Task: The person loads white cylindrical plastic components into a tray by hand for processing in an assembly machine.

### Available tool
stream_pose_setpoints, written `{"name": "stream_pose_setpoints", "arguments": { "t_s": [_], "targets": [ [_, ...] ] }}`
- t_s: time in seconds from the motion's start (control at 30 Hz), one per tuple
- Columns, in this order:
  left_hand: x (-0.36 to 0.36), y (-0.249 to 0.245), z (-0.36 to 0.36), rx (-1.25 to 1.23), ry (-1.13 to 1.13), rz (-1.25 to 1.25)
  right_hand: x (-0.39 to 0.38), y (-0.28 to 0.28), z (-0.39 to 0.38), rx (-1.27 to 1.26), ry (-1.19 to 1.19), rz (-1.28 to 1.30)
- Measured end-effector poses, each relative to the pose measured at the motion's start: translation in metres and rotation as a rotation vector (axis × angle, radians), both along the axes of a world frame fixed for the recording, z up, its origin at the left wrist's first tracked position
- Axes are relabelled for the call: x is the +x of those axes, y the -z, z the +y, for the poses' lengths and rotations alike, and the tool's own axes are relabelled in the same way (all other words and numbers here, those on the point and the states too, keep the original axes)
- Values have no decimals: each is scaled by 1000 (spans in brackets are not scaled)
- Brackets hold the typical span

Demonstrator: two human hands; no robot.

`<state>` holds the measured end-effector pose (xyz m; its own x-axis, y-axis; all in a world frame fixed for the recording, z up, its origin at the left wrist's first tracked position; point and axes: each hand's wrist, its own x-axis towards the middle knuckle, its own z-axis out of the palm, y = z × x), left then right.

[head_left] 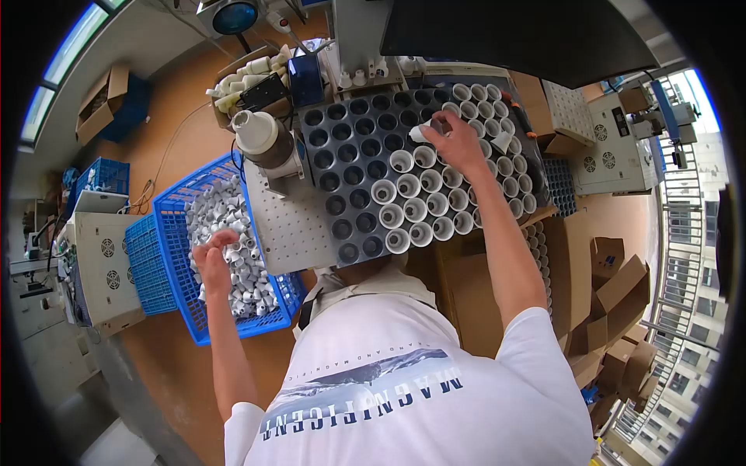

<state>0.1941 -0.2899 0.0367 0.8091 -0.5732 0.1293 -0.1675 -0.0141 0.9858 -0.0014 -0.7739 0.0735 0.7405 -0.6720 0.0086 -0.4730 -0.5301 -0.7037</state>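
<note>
My right hand (457, 142) pinches a white cup-shaped part (420, 133) above the black tray (339, 215), near the edge of its filled holes. More such white cups (408, 185) stand open side up in the tray's right and front holes, while the holes at the left and back show dark. One small white piece (501, 141) lies tilted on top of the cups at the right. My left hand (213, 262) hovers over the blue basket (175, 268), fingers bent and somewhat apart, with nothing visible in them. Beneath it lies a heap of loose white parts (247, 291).
A perforated metal plate (291, 229) and a machine with a white cylindrical top (256, 133) stand between basket and tray. A dark monitor (521, 35) overhangs the back. Cardboard boxes (622, 299) stand at the right, and a box of pale cylinders (245, 81) sits behind.
</note>
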Motion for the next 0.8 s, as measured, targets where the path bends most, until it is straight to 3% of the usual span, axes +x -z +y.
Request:
{"name": "stream_pose_setpoints", "arguments": {
  "t_s": [0.1,0.2,0.43,0.7,0.8],
  "targets": [
    [31,-5,-5,-93,55,-37,-41,-22,52,431,201,-185],
    [42,-2,-13,-207,96,36,-85,12,107,552,348,-241],
    [59,6,-28,-115,219,107,-156,33,215,666,648,-226],
    [50,-24,-56,-201,95,113,-140,28,207,655,565,-235],
    [57,-50,-78,-241,-47,-71,-112,12,196,678,459,-302]
  ]
}}
